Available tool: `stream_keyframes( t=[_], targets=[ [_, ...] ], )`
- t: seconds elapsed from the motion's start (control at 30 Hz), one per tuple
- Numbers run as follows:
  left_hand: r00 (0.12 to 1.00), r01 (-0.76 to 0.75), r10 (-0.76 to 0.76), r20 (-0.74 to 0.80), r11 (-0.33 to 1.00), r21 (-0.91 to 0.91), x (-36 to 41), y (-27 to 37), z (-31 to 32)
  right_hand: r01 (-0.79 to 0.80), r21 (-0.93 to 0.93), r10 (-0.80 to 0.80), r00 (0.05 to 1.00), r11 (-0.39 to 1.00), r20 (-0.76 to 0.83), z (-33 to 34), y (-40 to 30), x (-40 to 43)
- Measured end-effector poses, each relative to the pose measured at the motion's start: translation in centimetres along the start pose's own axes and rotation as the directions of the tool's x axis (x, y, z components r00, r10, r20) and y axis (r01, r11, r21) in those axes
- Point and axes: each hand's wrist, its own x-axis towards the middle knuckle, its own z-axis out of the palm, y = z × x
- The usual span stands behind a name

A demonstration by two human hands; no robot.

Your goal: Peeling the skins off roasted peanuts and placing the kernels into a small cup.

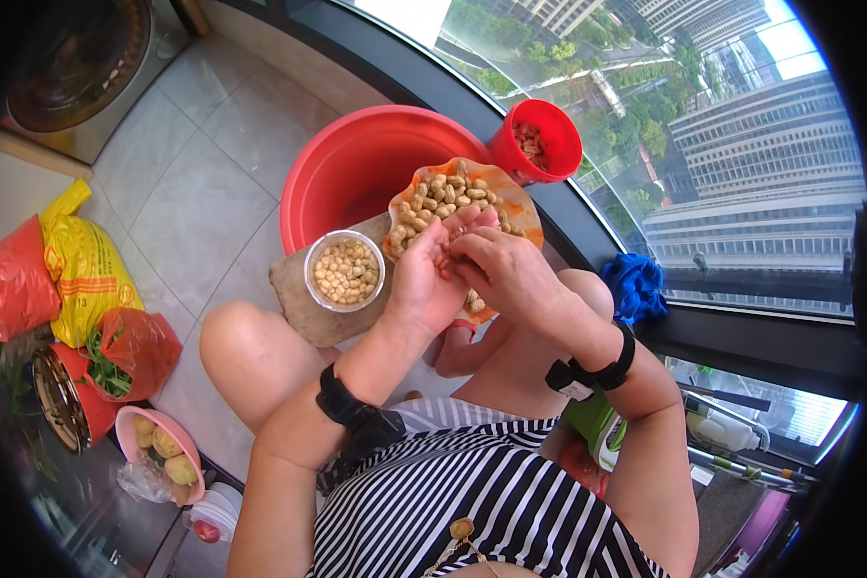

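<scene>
My left hand (pixel 428 278) is cupped palm up and holds several reddish-skinned peanut kernels (pixel 444 269). Over that palm, the fingers of my right hand (pixel 509 271) are bent and touch the kernels; whether they pinch one is hidden. Both hands are above the near part of an orange-and-white scalloped plate (pixel 524 209) heaped with unshelled peanuts (pixel 444 193). Left of my hands, a clear plastic cup (pixel 308 271) full of pale peeled kernels (pixel 345 271) stands on a worn board (pixel 292 289).
Behind the board is a large red plastic tub (pixel 318 166). A red cup (pixel 560 137) with reddish-brown bits stands by the window. Plastic bags (pixel 90 267) and a pink bowl of potatoes (pixel 191 441) are at left. A blue cloth (pixel 632 285) is at right.
</scene>
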Motion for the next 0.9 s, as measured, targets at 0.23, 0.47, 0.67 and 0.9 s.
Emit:
stream_keyframes(
  t=[0.23,0.47,0.67,0.9],
  targets=[
    [1.000,0.009,-0.010,0.016,1.000,0.012,0.2,0.1,-0.1,0.050,-0.044,-0.051,0.999,0.998,-0.015,-0.2,-0.2,0.1],
    [1.000,0.018,-0.018,-0.011,1.000,0.017,-0.1,0.2,0.2,0.029,0.246,-0.009,0.997,0.969,-0.081,0.3,0.0,0.1],
    [1.000,0.015,-0.014,0.008,1.000,-0.011,0.0,0.2,0.0,0.041,0.244,0.000,0.986,0.969,-0.164,0.8,-0.6,-0.2],
    [1.000,0.009,-0.010,-0.007,1.000,-0.025,-0.2,0.4,0.5,-0.088,0.418,0.151,0.981,0.904,-0.122,0.4,-0.8,-0.1]
  ],
)
